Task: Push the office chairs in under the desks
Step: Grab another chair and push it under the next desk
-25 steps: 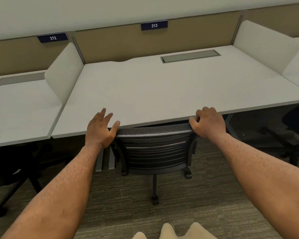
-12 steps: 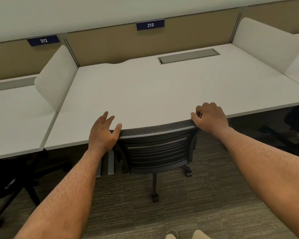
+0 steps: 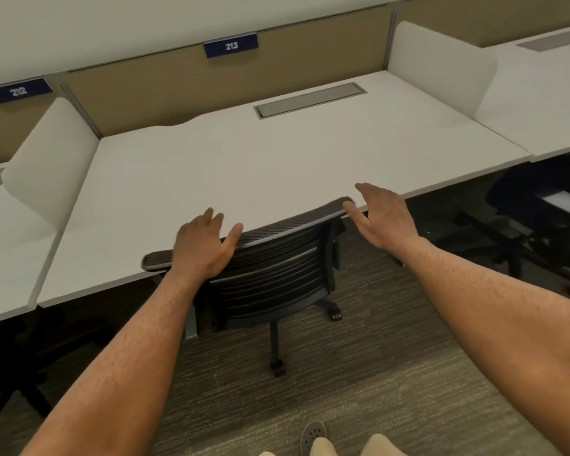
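Observation:
A black mesh-backed office chair [image 3: 277, 268] stands at the white desk [image 3: 260, 159] labelled 213, its seat hidden under the desktop and its backrest top against the front edge. My left hand [image 3: 204, 248] rests on the left part of the backrest top, fingers spread and not curled around it. My right hand [image 3: 380, 215] hovers open at the backrest's right end, thumb close to the rim, fingers apart over the desk edge.
White dividers stand at the left [image 3: 46, 162] and the right [image 3: 441, 67] of the desk. Another dark chair [image 3: 540, 218] sits under the right-hand desk, and a dark chair base [image 3: 10, 373] shows under the left-hand desk. Carpet lies underfoot, with my shoe [image 3: 313, 436] at the bottom edge.
My right hand has let go of the backrest's right end and opened. The left hand has loosened on the top rim. The view has swung to the right.

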A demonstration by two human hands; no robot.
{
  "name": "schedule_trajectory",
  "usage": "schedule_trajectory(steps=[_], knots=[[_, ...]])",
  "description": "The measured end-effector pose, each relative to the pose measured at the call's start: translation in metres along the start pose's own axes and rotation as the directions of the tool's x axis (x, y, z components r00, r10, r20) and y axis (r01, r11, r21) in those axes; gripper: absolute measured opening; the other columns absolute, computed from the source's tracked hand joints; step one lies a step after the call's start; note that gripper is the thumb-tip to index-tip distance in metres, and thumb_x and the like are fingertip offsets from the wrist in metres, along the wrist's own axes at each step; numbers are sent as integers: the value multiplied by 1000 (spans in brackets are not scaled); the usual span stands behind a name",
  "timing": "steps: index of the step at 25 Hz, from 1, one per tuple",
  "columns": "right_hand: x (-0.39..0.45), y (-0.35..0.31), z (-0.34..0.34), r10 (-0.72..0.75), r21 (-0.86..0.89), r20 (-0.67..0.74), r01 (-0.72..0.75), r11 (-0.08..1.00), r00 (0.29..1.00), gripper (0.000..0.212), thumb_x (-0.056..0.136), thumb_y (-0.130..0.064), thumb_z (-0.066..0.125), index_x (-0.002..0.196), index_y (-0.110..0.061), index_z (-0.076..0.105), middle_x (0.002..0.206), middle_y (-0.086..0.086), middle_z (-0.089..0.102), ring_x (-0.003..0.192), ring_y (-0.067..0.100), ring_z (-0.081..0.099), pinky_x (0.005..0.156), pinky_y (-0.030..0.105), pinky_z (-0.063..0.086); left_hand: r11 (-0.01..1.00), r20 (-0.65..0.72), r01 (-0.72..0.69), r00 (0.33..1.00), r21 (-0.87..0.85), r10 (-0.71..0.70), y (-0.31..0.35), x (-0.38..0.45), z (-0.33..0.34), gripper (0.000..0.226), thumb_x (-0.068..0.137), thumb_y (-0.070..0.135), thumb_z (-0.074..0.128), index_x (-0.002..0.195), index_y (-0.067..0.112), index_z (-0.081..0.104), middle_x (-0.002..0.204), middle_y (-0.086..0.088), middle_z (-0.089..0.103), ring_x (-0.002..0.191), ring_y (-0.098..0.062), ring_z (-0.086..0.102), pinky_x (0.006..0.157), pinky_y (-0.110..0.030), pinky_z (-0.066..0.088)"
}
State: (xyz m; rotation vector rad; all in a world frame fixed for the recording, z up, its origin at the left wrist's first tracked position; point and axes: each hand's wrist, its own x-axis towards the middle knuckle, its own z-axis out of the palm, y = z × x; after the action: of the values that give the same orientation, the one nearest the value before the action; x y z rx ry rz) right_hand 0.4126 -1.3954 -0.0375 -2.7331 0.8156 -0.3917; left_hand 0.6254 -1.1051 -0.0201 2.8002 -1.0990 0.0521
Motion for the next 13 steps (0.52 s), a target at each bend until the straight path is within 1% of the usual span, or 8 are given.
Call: schedule_trajectory(steps=[2, 4, 5, 8, 11, 13], knots=[[-27, 24, -18, 25, 4, -17, -25, 1000, 1000, 73, 98, -67, 25, 150, -17, 36, 153, 7, 42, 140, 25, 36, 117, 47, 24, 995, -3, -88, 996, -54, 88, 63, 0, 2, 84, 92, 71, 13, 151, 15, 35, 162, -9, 24, 147, -27, 24, 119, -46, 18], [-60, 57, -38, 44, -1, -25, -44, 999, 999, 69, 98, -65, 31, 146, -17, 41, 145, 7, 50, 134, 26, 45, 113, 49, 32, 977, -12, -193, 981, -86, 193, 130, -10, 7, 82, 94, 69, 14, 150, 15, 36, 162, -10, 23, 146, -28, 24, 120, -47, 16], [-82, 79, -50, 60, -5, -31, -60, 998, 998, 69, 97, -65, 32, 145, -16, 41, 143, 7, 51, 133, 26, 46, 112, 49, 34, 964, -12, -246, 969, -102, 246, 168, -19, 11, 81, 94, 69, 14, 150, 14, 37, 161, -10, 23, 146, -28, 24, 120, -47, 16], [-149, 152, -81, 144, -48, -13, -145, 988, 989, 74, 96, -66, 28, 150, -16, 36, 153, 8, 41, 141, 24, 37, 116, 46, 27, 921, 8, -356, 932, -158, 362, 275, -48, 24, 81, 93, 68, 15, 149, 14, 39, 161, -9, 24, 147, -26, 24, 120, -48, 16], [-221, 231, -117, 271, -65, -27, -273, 960, 962, 82, 92, -71, 21, 151, -17, 35, 154, 6, 41, 142, 21, 36, 116, 44, 27, 875, 35, -448, 886, -184, 462, 381, -80, 42, 78, 95, 67, 17, 151, 16, 36, 163, -7, 20, 148, -24, 20, 121, -47, 13], [-270, 279, -140, 368, -65, -55, -371, 927, 928, 81, 92, -71, 23, 151, -17, 35, 155, 5, 40, 143, 21, 35, 115, 43, 26, 832, 47, -517, 843, -202, 535, 449, -99, 52, 74, 96, 65, 20, 152, 18, 33, 164, -5, 16, 149, -22, 18, 121, -46, 9]])
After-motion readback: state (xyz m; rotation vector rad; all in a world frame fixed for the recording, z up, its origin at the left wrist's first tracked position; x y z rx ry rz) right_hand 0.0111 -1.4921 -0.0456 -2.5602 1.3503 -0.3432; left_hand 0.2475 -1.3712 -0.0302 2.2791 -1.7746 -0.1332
